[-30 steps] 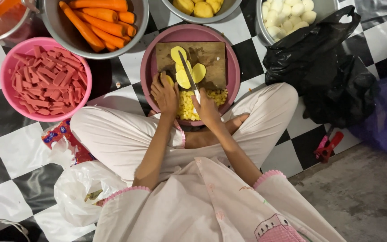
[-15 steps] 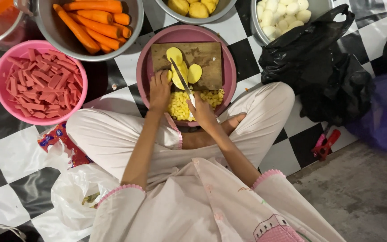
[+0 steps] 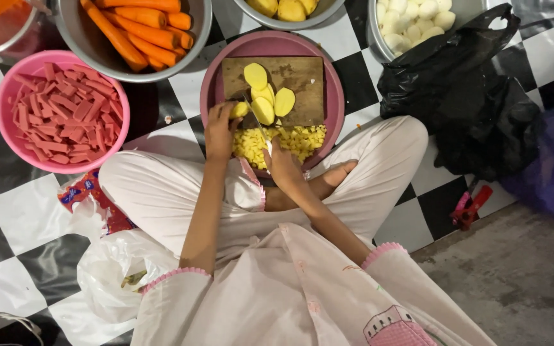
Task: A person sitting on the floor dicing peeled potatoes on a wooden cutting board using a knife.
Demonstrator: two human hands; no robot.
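Hands: left hand [image 3: 218, 131] pinches a potato piece [image 3: 240, 109]; right hand [image 3: 281, 164] grips a knife [image 3: 256, 122].
Board [image 3: 299, 74]: slices lie on top, inside pink basin [image 3: 335, 96].
Edges: bowls crowd close around.

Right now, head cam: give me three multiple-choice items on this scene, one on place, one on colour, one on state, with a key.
1. Where does the cutting board lie?
A. in the pink basin
B. on the black bag
C. on the lap

2. What colour are the sticks in the left bowl?
A. green
B. red
C. white

3. What does the right hand hold?
A. nothing
B. a carrot
C. a knife

Key: 1 A, the basin's rim rings the board; 2 B, the sticks are red; 3 C, the blade runs from that hand toward the left hand and the slices.
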